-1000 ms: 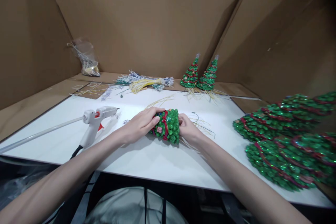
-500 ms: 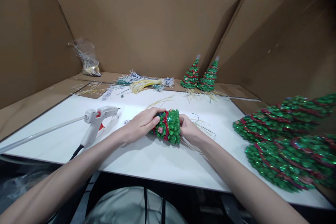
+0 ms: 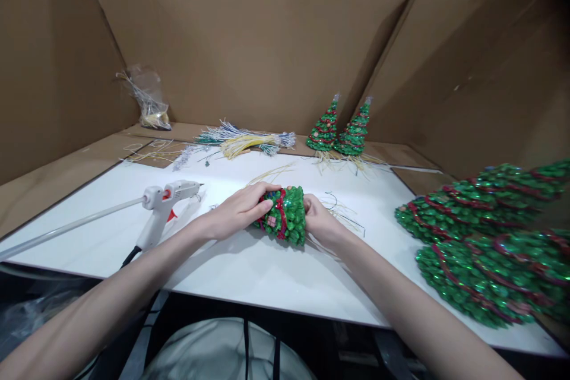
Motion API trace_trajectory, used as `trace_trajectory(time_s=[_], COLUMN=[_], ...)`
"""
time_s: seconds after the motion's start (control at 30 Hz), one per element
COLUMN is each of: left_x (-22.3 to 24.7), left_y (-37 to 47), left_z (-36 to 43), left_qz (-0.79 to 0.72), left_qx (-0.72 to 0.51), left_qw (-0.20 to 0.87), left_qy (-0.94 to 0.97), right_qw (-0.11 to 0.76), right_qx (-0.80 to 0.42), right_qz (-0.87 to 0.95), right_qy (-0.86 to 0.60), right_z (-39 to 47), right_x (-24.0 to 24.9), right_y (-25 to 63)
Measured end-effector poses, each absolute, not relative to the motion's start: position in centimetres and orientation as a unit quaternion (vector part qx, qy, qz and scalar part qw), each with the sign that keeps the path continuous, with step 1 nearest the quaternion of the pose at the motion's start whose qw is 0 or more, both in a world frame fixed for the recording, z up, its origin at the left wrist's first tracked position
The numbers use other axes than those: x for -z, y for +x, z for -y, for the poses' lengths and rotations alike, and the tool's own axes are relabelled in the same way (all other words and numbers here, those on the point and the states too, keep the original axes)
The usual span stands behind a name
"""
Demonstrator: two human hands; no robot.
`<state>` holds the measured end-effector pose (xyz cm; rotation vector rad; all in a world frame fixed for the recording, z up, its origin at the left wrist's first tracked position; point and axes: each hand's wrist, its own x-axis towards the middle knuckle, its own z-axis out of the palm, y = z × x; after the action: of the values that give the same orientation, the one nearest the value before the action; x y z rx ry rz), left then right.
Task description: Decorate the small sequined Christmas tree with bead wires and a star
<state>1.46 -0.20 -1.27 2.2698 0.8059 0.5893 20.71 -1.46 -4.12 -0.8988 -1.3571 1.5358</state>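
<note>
A small green Christmas tree [image 3: 291, 217] with a red garland and a pink present lies on its side on the white board [image 3: 249, 273], its wide base to the right. My left hand [image 3: 243, 211] is wrapped over its narrower part. At the open base, my right hand [image 3: 315, 214] has its fingertips partly hidden behind the rim; what they hold, if anything, cannot be made out. Thin yellow and green wires [image 3: 345, 217] lie beside my right hand, and some pass under the wrist.
A white glue gun [image 3: 155, 219] lies left with its cable and glue stick. Wire bundles [image 3: 249, 142] and two small trees [image 3: 323, 130] are at the back, a plastic bag [image 3: 151, 101] back left. Large trees [image 3: 481, 267] lie right. Cardboard walls [image 3: 249, 47] surround the board.
</note>
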Motion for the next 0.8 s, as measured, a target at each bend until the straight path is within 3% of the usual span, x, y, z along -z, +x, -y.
trace_trajectory(time_s=[0.53,0.8], left_x=[1.18,0.81], left_y=[1.46,1.16], left_z=[0.25,0.08], left_qz=[-0.308,-0.289], left_qx=[-0.225,-0.216], left_qw=[0.322,0.377], left_qy=[0.867,0.853], right_qw=[0.448,0.437], right_qx=[-0.604,-0.61], right_qz=[0.521,0.533], right_qy=[-0.404,-0.39], right_z=[1.35,1.29], right_x=[3.9,4.1], right_y=[20.59,20.71])
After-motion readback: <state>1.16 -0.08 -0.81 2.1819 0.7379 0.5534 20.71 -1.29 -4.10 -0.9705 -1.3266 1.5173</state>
